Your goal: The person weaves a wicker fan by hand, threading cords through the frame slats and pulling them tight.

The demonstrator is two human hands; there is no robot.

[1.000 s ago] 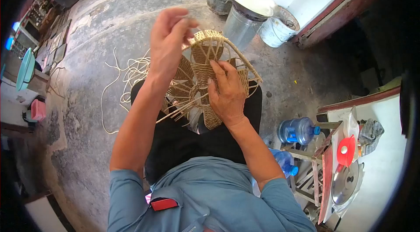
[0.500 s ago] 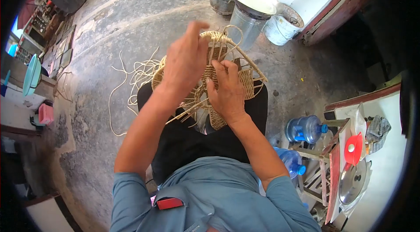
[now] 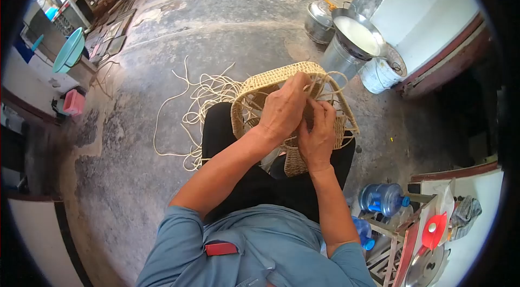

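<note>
A half-open woven basket of pale cord rests across my lap, its rounded rim facing away from me and gaps showing in its side. At its far right part, my left hand pinches a strand of cord, fingertips pressed together. Just below and to the right, my right hand has curled fingers closed on the basket's woven middle, though its fingertips partly hide what they grip. One cord loop arches over the rim. Long loose cords spill from the basket's left side onto the floor.
A wok of whitish liquid stands on a metal cylinder, with a lidded pot and a white bucket beside it. Blue water bottles lie by a wooden rack at right. A green basin is at left.
My left hand has come down from above the basket to its far right side and closed on a strand. The basket has tilted, showing more of its rim. The view has shifted left.
</note>
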